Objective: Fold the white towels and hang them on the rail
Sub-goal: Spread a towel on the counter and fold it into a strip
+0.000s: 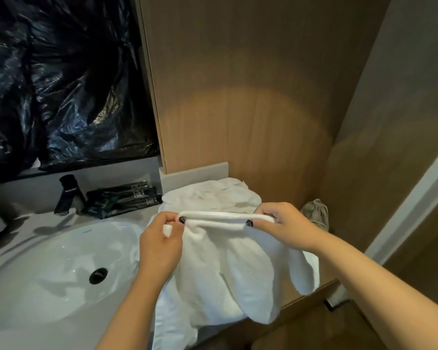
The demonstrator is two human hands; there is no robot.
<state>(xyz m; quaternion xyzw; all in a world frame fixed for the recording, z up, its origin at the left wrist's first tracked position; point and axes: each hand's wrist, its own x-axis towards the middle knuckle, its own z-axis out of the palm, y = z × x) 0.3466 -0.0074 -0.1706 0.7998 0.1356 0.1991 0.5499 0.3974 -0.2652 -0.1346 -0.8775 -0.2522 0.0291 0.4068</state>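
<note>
While both hands pinched its folded top edge, the white towel (pixel 228 261) hung below the grip, draping down over the counter edge. Left hand (pixel 159 245) held the left end, thumb and fingers curled round the fold; right hand (pixel 283 227) held the right end the same way. Behind the grip, more white towels (pixel 210 195) lay bunched on the counter. Left of the left hand: sink basin (pixel 48 269), black faucet (pixel 67 194), dark packets (pixel 122 198).

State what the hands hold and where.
Both hands, left and right, pinch the white terry towel along its folded top edge.
</note>
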